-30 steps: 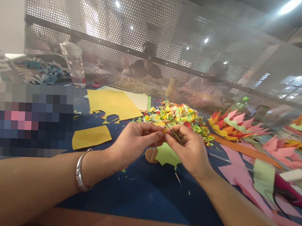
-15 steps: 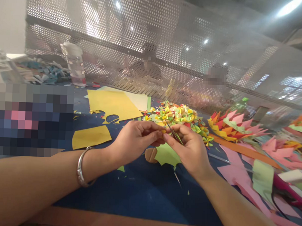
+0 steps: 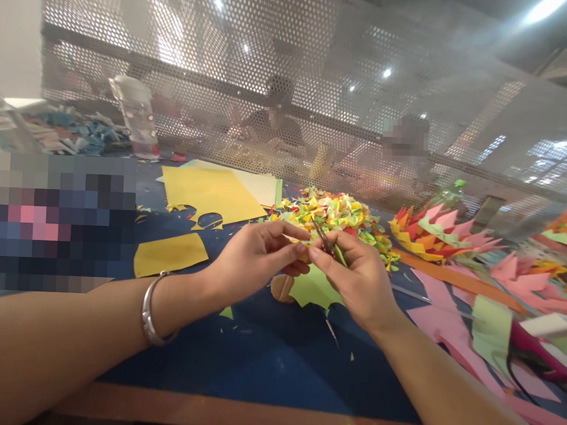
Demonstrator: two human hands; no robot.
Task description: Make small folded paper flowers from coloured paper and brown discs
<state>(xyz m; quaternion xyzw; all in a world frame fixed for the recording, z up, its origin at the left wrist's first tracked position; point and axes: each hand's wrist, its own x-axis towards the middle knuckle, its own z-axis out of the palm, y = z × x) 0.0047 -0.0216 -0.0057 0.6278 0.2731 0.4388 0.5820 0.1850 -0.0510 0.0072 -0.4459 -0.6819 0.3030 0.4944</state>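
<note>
Above the middle of the blue table, my left hand is closed, its thumb and fingers pinching a small yellow paper piece. My right hand touches the same piece with its fingertips. It is closed around slim, dark metal tweezers whose points stick up and to the left. A bit of green shows beside them; I cannot tell if it is held. Below the hands lie green paper with a scalloped edge and a round brown disc. My fingers partly hide the yellow piece.
Behind my hands is a heap of small folded paper pieces. Yellow sheets lie left, one with round cut-outs. Pink strips, spiky paper pieces and a magenta-handled tool lie right. A clear cup stands behind.
The tweezers and my right fingers have shifted slightly. My left fingers still pinch the yellow piece. The whole view has moved a little; nothing was let go.
</note>
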